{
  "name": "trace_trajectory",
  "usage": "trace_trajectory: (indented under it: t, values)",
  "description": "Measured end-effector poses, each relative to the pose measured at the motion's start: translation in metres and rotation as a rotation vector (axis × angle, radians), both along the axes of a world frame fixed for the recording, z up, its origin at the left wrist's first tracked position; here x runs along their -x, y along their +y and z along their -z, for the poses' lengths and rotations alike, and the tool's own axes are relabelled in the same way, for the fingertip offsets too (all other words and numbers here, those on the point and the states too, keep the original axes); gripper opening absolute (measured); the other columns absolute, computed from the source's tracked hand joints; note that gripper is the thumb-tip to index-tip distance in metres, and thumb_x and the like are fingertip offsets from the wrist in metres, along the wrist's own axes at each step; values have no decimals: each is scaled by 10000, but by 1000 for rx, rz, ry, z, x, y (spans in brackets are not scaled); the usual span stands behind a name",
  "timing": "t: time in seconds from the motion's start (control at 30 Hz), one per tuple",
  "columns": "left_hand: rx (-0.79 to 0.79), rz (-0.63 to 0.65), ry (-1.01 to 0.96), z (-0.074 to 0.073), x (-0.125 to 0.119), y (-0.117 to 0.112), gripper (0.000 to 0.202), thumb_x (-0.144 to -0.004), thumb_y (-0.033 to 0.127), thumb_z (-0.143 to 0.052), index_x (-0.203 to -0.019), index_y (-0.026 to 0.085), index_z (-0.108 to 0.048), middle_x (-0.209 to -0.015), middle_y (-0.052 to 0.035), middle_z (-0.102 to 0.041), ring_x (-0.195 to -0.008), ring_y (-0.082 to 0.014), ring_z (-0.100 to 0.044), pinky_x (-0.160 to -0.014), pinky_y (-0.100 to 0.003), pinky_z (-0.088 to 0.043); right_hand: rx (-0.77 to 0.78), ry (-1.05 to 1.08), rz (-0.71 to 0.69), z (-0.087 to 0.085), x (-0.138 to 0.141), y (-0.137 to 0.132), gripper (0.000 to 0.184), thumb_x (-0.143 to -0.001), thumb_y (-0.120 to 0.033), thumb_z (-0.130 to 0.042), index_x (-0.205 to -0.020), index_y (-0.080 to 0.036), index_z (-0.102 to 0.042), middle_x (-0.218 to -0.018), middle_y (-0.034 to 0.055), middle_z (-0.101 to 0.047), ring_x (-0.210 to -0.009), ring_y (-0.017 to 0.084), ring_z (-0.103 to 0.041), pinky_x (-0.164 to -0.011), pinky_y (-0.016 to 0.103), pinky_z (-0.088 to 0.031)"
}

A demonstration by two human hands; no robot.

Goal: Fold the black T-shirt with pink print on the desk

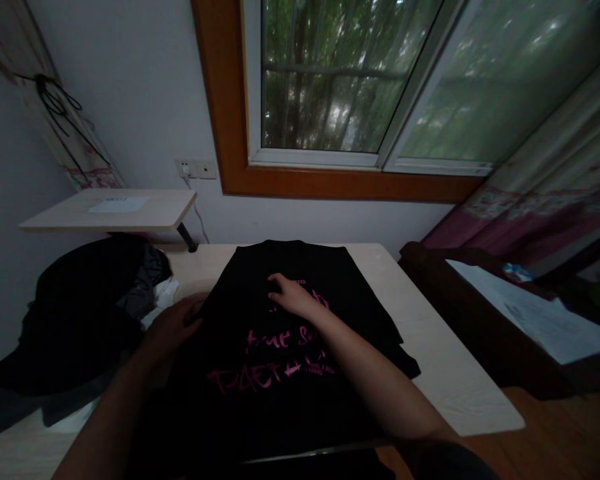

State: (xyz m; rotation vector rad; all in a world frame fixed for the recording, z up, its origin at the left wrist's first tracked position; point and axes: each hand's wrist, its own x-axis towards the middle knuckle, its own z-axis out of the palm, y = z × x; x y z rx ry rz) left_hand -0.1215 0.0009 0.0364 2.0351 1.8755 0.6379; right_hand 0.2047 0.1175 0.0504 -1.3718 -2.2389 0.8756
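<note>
A black T-shirt (pixel 290 260) with pink lettering lies spread on the pale wooden table, its left side folded in and a sleeve showing at the lower right. My left hand (pixel 175 327) is at the shirt's left edge, its thumb on top of the cloth and its other fingers mostly hidden, closed on the fabric. My right hand (pixel 293 295) rests on the upper middle of the shirt, over part of the print. Its thumb and forefinger are apart, with no cloth visibly pinched between them.
A heap of dark clothes (pixel 90 300) is piled on the left, below a small raised shelf (pixel 155 217) with a paper. The table (pixel 460 373) ends at the right; beyond it stands dark furniture (pixel 490 333) with a pale sheet. A window (pixel 340 80) and wall are behind.
</note>
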Motion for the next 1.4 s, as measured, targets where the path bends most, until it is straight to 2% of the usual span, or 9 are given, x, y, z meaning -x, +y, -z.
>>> trace_trajectory:
  t: [0.17,0.3,0.43,0.53,0.63,0.77,0.87,1.2,1.4]
  values:
    - [2,28,51,9,6,4,537,-900,466,-546,-1403,281,-555,-1331,-52,-646,-1193,-282,-618,-1002,-400,-483,-82,349,255,-3,-2,16,204,-904,-299,-551,-1091,-262,-626,-932,-7,-670,-888,193,-659,-832,318,-535]
    - [-16,80,105,13,5,6,490,-916,398,-519,-1391,288,-562,-1331,-49,-634,-1203,-263,-607,-1029,-390,-471,62,429,320,8,-1,19,255,-910,-321,-493,-1149,-259,-560,-902,-15,-645,-702,164,-664,-628,273,-542]
    - [-60,98,161,19,5,5,453,-907,316,-504,-1347,274,-605,-1274,-57,-644,-1192,-253,-603,-1038,-379,-474,120,71,241,12,-6,17,237,-928,-246,-460,-1149,-247,-546,-881,-1,-694,-628,158,-678,-582,254,-498]
    - [-124,102,198,25,7,5,467,-885,261,-515,-1341,276,-617,-1240,-59,-638,-1176,-250,-597,-1027,-373,-484,69,-116,198,5,-12,18,138,-866,-228,-591,-1003,-222,-614,-858,36,-711,-759,211,-700,-689,285,-496]
    - [-159,133,203,28,9,6,467,-875,221,-516,-1323,283,-632,-1198,-52,-641,-1143,-242,-605,-993,-367,-503,3,-175,219,-1,-13,22,177,-876,-243,-603,-1046,-208,-639,-959,89,-716,-912,263,-686,-797,338,-490]
    - [-163,141,170,30,11,5,433,-899,234,-513,-1308,296,-642,-1184,-45,-644,-1125,-235,-613,-976,-368,-516,-254,-242,137,-3,-8,33,242,-917,-230,-570,-1139,-208,-664,-1142,104,-666,-1056,243,-618,-930,338,-462]
    - [-167,141,146,33,14,5,400,-920,269,-526,-1301,306,-645,-1209,-44,-642,-1139,-232,-610,-997,-370,-512,-362,-254,52,1,0,43,252,-949,-235,-553,-1147,-203,-705,-1167,105,-642,-1082,239,-577,-987,347,-443]
    - [-160,172,71,34,18,5,355,-949,304,-531,-1282,299,-656,-1159,-50,-654,-1093,-223,-628,-952,-364,-532,-445,-180,-253,22,44,80,314,-1031,-281,-498,-1258,-221,-707,-1313,94,-668,-1261,221,-549,-1116,410,-369]
    - [-174,169,64,29,15,4,349,-946,288,-541,-1273,290,-663,-1107,-48,-657,-1042,-213,-638,-925,-351,-534,-463,-205,-309,22,71,98,356,-1037,-212,-450,-1294,-160,-691,-1307,116,-683,-1285,213,-553,-1190,396,-288]
